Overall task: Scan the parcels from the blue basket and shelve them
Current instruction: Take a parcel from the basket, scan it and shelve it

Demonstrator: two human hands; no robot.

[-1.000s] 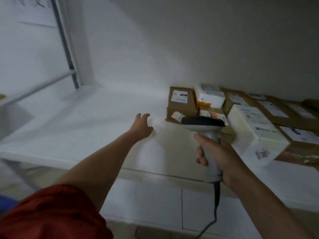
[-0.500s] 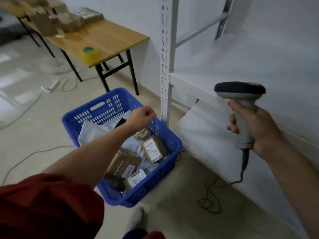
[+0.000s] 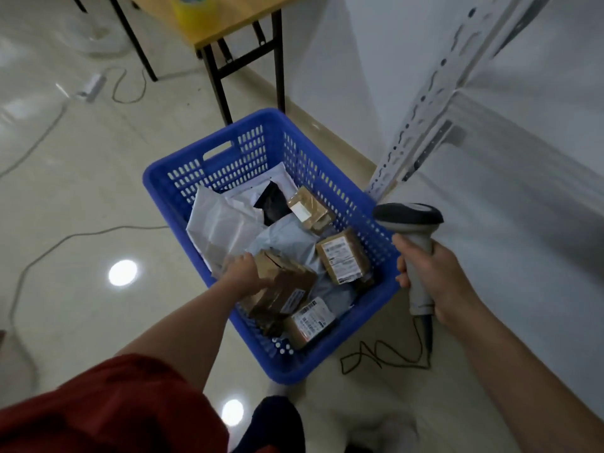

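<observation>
brown parcel [image 3: 285,288] in blue basket [image 3: 156,188] under left grip [image 3: 243,276], closure unclear; right grip [image 3: 439,277] clasps scanner [image 3: 408,216].

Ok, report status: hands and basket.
Left hand on brown parcel in blue basket, grip unclear. Right hand holds scanner. Cable loose on floor beside basket.
</observation>
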